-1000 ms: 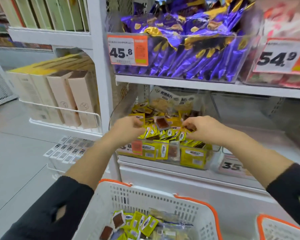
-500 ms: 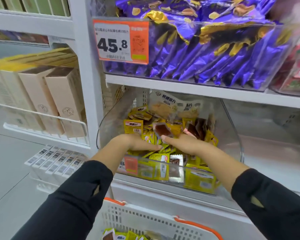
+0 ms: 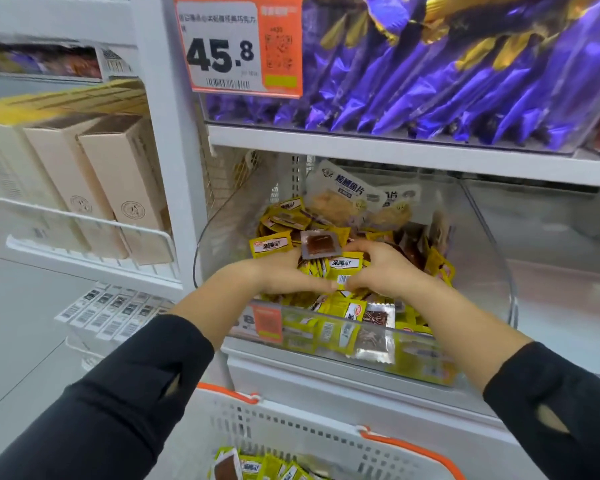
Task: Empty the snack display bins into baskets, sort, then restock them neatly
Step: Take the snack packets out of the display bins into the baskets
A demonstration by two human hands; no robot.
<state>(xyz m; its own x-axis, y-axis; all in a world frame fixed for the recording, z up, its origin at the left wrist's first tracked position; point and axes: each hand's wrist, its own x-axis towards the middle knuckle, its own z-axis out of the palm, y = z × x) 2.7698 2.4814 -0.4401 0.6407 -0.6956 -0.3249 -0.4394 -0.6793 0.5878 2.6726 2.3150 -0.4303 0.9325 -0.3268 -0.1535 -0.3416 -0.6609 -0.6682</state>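
Head view: both hands are down in the clear bin (image 3: 492, 271), cupped toward each other round a heap of yellow sachets (image 3: 343, 268). Left hand (image 3: 284, 275) has its fingers curled inward under the heap's near side; right hand (image 3: 385, 271) mirrors it, fingers bent over the top, thumbs nearly meeting. A scooping clasp, not a pinch; how many sachets it encloses cannot be told.

- One silver-edged brown sachet (image 3: 317, 244) sits loose on top of the heap, just behind the fingers, outside the clasp.
- More yellow sachets lie pressed against the bin's front wall, below the hands; larger pale fish-slice packs (image 3: 340, 199) lean at the bin's back.
- White basket (image 3: 291, 431) with orange rim stands below the bin's front, already holding some sachets.

Risks, as judged:
- Sachets are small and slick; a loose two-handed scoop likely sheds some over the bin's front lip, missing the basket.
- The brown sachet may slide off on lifting.
- Fish-slice packs could get dragged along and mixed in, complicating sorting.
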